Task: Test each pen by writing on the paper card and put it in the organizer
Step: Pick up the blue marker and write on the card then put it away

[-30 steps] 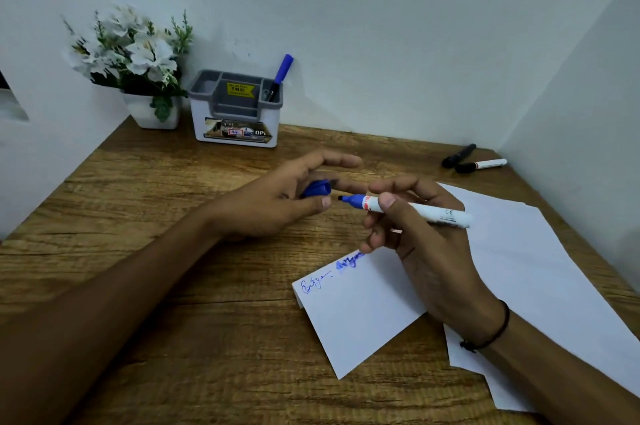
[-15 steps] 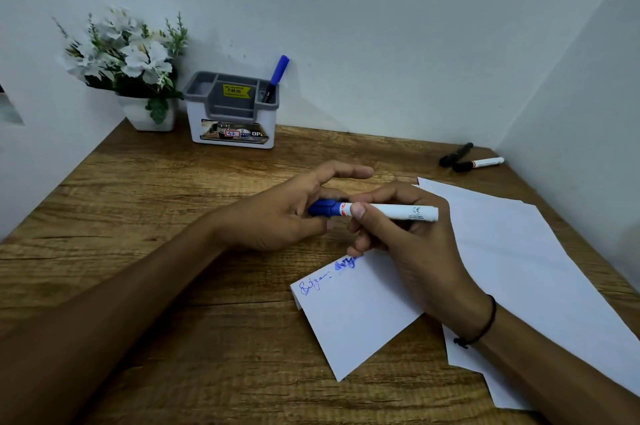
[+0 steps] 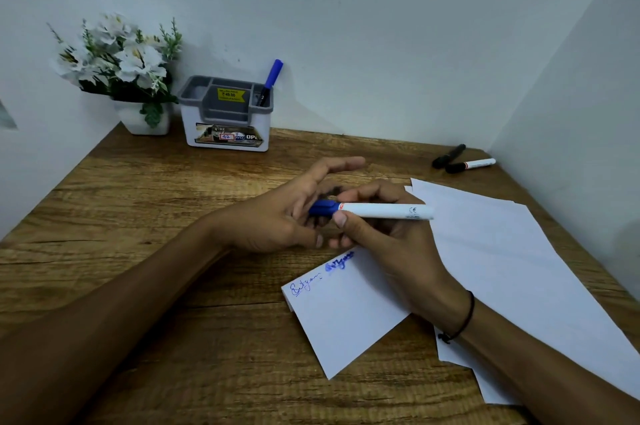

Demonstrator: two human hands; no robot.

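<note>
Two hands meet over the wooden desk (image 3: pixel 145 217), and the white marker (image 3: pixel 384 210) lies level between them, its blue cap (image 3: pixel 323 208) on and pointing left. Your right hand (image 3: pixel 391 241) grips the white barrel, thumb pressed against its near side just behind the cap and the other fingers curled over the far side, so most of the barrel juts out to the right past your knuckles. Your left hand (image 3: pixel 277 217) sits at the cap end: the cap lies against its palm side, the thumb is tucked low beneath, and the index finger stretches out straight above, clear of the marker. Whether the hidden fingers of that hand pinch the cap you cannot tell from here. The marker hangs above the desk, just beyond the top edge of the paper card (image 3: pixel 346 314), which lies flat under your right wrist and carries two blue scribbles near its upper left edge. Larger white sheets (image 3: pixel 502 251) spread out to the right of the card. The organizer (image 3: pixel 227 113) stands well apart at the back wall, with a blue-capped pen (image 3: pixel 272 78) leaning in its right compartment and a pot of white flowers (image 3: pixel 121 68) just beside it on the left. Two more pens (image 3: pixel 460 160) lie together at the far right corner.
</note>
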